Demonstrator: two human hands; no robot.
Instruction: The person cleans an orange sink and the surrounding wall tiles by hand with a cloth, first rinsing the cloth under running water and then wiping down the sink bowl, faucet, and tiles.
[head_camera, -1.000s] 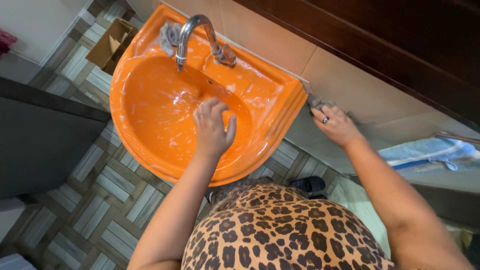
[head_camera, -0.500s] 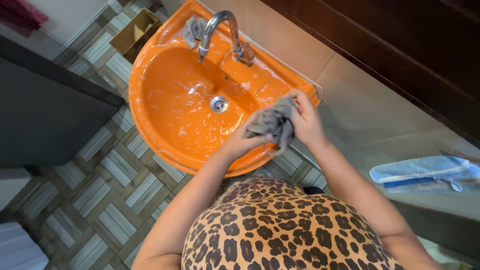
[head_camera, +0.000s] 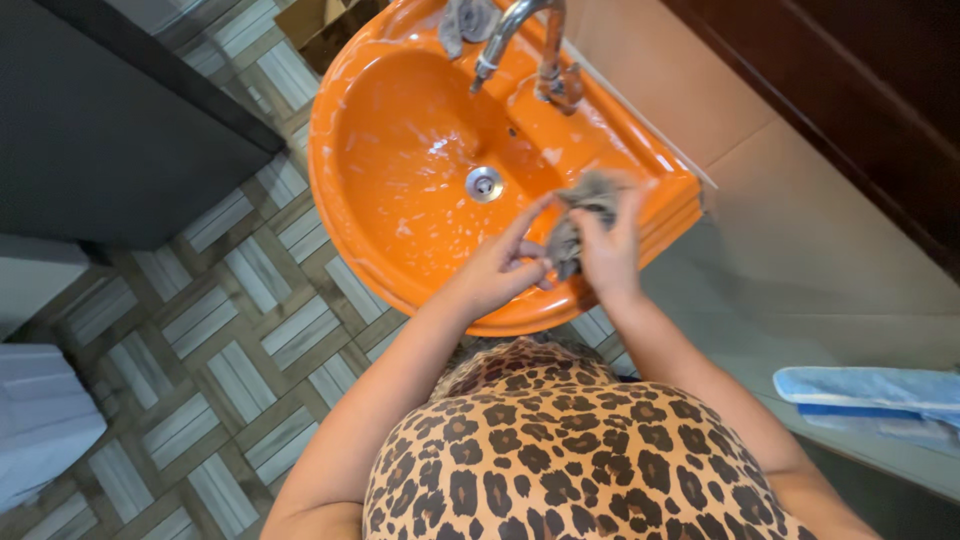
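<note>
Foreground: leopard-print top. Above it, left hand and right hand, both grasping a grey rag, bunched between them over the near right rim of the orange sink. Beyond: drain, tap, second rag at back edge.

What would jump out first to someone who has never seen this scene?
The bright orange sink, streaked with white suds, fills the upper middle of the view, with a chrome tap at its back edge. Over its front rim, the left hand and right hand both grip a crumpled grey cloth. Below them a leopard-print top fills the bottom of the picture.
</note>
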